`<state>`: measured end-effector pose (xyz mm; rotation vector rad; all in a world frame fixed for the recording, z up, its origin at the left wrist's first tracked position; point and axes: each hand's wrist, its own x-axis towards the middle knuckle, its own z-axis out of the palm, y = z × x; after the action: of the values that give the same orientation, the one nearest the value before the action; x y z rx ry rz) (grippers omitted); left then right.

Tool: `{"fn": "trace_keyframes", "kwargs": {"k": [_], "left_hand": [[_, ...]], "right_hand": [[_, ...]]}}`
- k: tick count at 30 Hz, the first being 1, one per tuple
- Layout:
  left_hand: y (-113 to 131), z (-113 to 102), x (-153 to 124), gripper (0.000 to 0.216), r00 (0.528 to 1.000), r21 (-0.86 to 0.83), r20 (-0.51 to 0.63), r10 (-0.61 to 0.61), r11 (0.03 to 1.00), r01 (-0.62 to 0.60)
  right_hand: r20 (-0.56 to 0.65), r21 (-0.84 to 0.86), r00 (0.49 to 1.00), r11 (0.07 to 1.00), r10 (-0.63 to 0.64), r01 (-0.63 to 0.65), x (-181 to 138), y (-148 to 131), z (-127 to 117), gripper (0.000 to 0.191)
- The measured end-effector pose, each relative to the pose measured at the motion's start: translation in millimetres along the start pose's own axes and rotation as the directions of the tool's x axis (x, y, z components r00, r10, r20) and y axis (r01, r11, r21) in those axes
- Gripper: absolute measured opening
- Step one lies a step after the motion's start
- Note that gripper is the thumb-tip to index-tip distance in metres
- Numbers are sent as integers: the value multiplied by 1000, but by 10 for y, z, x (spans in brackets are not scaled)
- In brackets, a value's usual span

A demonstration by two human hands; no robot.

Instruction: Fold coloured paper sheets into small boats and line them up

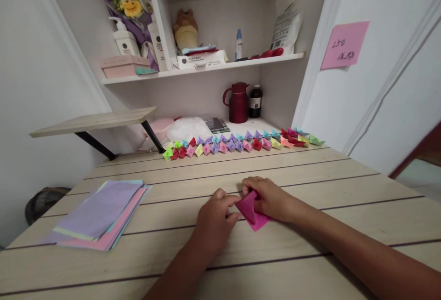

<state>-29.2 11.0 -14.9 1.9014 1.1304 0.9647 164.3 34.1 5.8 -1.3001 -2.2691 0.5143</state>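
Note:
A folded magenta paper piece [253, 212] lies on the wooden table [310, 185] near its middle. My left hand [215, 219] is closed, its fingertips pinching the paper's left edge. Pressing on the right side of the sheet is my right hand [268, 196], fingers curled over the fold. Both hands touch the same piece.
A long row of several small folded paper boats [237, 144] in many colours lines the far side. A stack of coloured paper sheets [101, 212] lies at the left. A red kettle [237, 102] and dark bottle [255, 101] stand behind, under a cluttered shelf [206, 68].

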Motion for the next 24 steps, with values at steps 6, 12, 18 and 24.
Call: {"fn": "trace_keyframes", "kwargs": {"k": [6,12,18,24], "left_hand": [[114,2,4,31,998,8,-15,55,998,-55],[145,77,6,15,996,459,87,-24,888,-19],[57,143,4,17,977,736,206,61,648,-196],[92,-38,11,27,998,691,51,-26,723,-17]], "right_hand": [[-14,30,1000,999,16,-15,-12,5,19,14],[119,209,979,968,-168,141,-74,84,-178,57],[310,264,920,951,-240,160,-119,79,-390,42],[95,200,994,979,-46,26,-58,163,-212,24]]}}
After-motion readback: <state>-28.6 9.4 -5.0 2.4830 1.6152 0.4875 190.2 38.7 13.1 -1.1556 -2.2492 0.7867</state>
